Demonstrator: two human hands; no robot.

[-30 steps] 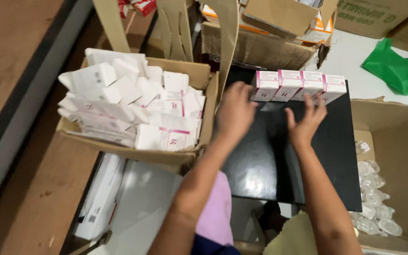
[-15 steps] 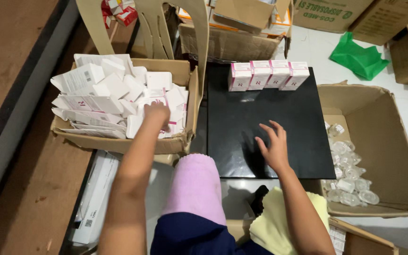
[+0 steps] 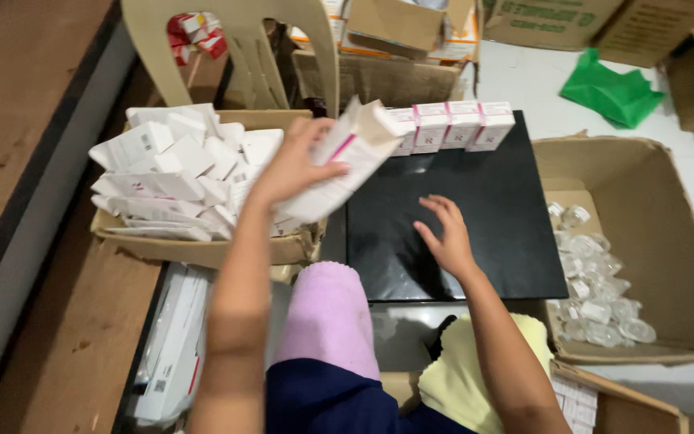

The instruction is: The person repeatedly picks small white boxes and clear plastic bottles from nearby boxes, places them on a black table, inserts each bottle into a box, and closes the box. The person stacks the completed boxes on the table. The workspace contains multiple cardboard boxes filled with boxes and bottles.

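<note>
Head view, landmark — the black board (image 3: 475,233). Left hand (image 3: 291,165): raised just left of the board's left edge, fingers clamped on a flat white carton (image 3: 347,165) with a pink stripe; the carton tilts over that edge. Right hand (image 3: 443,233): fingers spread apart, palm down on the board near its middle, holding nothing. A row of white-and-pink boxes (image 3: 451,126) stands along the board's far edge. Left of the board — a cardboard box (image 3: 202,249) heaped with flat white cartons. Right of it, a cardboard box (image 3: 660,241) containing clear small containers (image 3: 596,273).
</note>
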